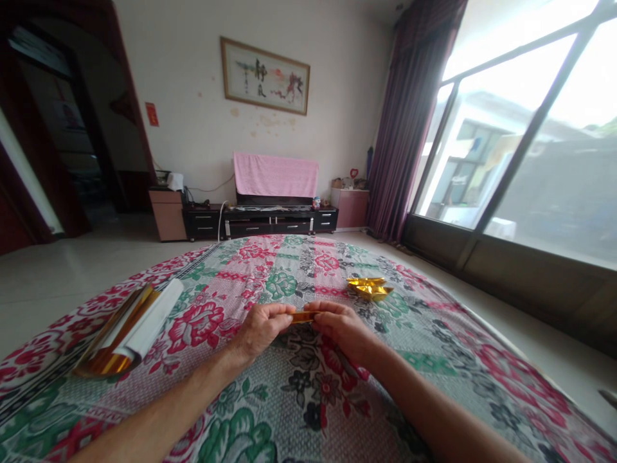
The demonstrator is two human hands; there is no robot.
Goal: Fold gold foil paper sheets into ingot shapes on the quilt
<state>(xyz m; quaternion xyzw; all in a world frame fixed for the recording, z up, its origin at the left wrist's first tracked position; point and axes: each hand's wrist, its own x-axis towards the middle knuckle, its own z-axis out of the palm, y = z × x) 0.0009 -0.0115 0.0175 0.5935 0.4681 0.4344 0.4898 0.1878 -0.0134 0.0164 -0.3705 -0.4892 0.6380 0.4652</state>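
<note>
Gold paper strip, narrow and apparently folded, is stretched level between the person's two hands near the middle of the table. The left hand pinches its left end between thumb and fingers; the right hand pinches the right end in the same way. The fingertips cover both ends, so only the middle shows, and whether it touches the patterned tablecloth cannot be told.

Just beyond the right hand, a little to the right, lie shiny folded gold shapes, close against each other. Well to the left rests a stack of curled sheets, gold and white, its near end bent up in a rounded fold. Bare flowered cloth separates the stack from the left hand.

Past the table's far edge stands a low black cabinet; above it, a pink cloth drapes over a wide dark object. A framed picture hangs on the far wall. On the right, a purple curtain hangs beside a large window.
</note>
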